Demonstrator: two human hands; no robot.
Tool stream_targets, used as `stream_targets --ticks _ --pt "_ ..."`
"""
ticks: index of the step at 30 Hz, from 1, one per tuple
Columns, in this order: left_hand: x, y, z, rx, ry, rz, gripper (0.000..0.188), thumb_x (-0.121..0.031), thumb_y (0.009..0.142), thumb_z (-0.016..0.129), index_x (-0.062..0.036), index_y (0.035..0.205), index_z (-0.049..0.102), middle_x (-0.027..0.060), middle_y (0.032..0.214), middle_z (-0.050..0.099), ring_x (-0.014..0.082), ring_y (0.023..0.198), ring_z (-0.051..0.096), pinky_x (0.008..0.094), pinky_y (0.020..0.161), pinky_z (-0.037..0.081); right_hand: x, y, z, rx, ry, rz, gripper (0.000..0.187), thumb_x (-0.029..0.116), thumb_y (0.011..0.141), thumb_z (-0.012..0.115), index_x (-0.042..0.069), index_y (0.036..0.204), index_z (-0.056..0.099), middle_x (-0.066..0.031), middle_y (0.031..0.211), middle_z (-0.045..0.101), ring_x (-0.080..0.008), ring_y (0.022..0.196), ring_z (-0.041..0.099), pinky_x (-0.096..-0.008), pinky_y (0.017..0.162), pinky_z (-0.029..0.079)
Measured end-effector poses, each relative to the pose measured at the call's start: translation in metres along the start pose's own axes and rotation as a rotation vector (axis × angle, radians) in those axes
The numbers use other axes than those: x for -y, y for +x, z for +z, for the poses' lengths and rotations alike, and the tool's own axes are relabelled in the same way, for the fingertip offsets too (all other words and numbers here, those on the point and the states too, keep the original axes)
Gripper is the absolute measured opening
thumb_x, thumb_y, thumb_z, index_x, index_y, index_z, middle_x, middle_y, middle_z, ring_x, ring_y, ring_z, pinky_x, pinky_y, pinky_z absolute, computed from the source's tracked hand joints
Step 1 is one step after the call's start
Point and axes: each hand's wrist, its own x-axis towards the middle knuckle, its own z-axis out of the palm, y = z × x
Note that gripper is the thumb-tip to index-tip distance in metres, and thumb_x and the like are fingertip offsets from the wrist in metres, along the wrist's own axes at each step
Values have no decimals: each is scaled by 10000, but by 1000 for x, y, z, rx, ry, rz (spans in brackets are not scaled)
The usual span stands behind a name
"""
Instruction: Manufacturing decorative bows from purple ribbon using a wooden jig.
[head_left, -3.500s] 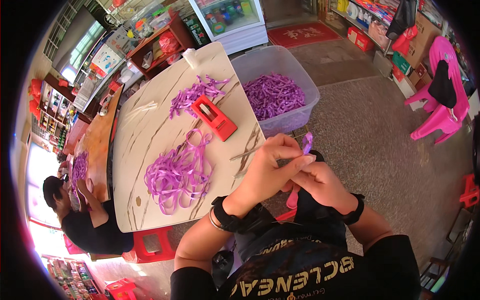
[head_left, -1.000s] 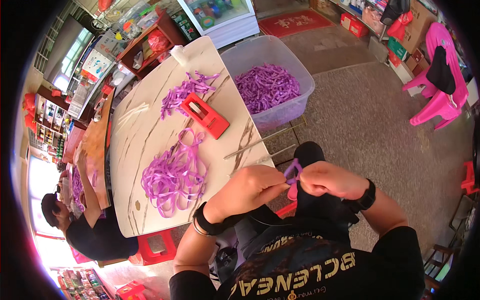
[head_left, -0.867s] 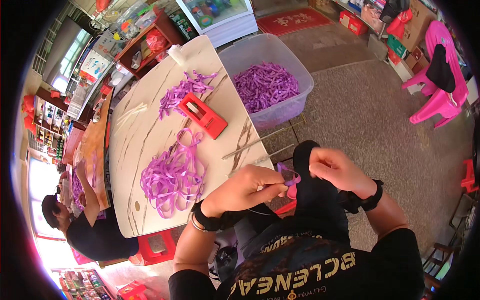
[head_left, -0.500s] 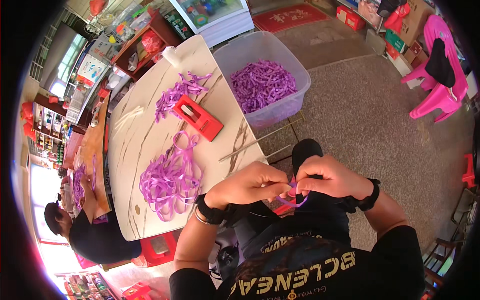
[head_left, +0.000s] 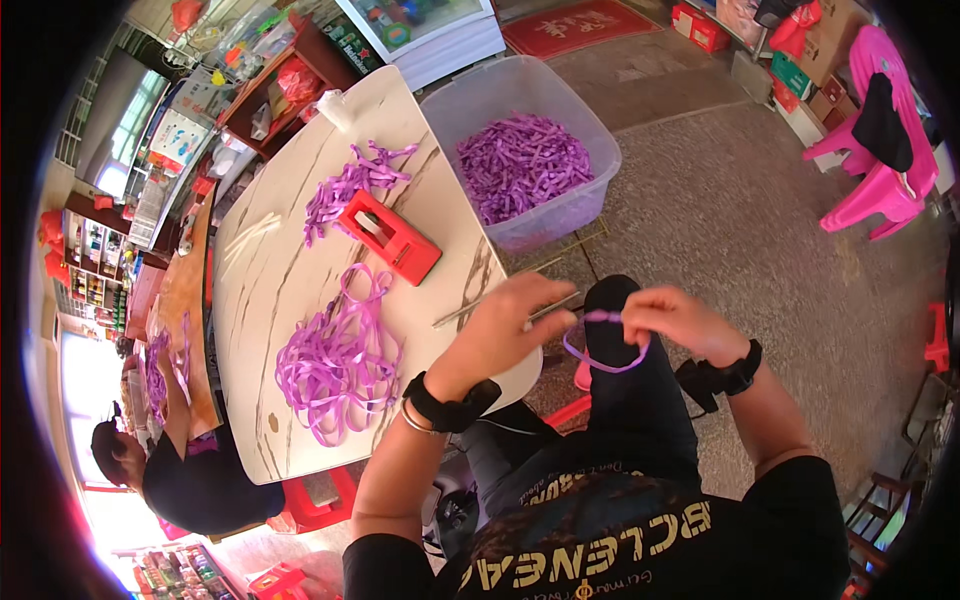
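Observation:
Over my lap, my right hand pinches a small loop of purple ribbon, which hangs below the fingertips. Beside the loop's left side is my left hand, somewhat blurred, its thumb and fingers apart with nothing visible between them. To the left on the marble-patterned table lies a loose heap of long purple ribbon. Beyond it a red tape dispenser rests next to a smaller pile of short purple ribbon pieces.
A clear plastic tub full of purple ribbon loops stands past the table's right edge. Thin metal rods stick out over that edge. Another person works at a wooden table on the left. A pink chair stands far right.
My hands have parted from a shared pinch on the ribbon. The left has moved left and opened; the right has moved up and right, keeping the loop.

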Motion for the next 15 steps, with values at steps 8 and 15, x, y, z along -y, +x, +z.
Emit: stream_targets --ticks 8,15 --pt "56 -2 -9 -338 -144 -398 212 -134 851 531 9 1001 572 26 828 589 89 767 542 228 711 444 -28 65 -9 -405 -153 -326 202 157 878 473 -1 809 578 -15 789 569 -89 758 500 -227 701 389" --pt "71 4 3 -415 -145 -348 177 -118 766 606 -18 912 624 108 797 623 177 696 594 276 643 465 -60 102 -8 -164 -128 -362 152 126 862 513 -4 868 592 -24 823 588 -82 797 522 -226 733 404"
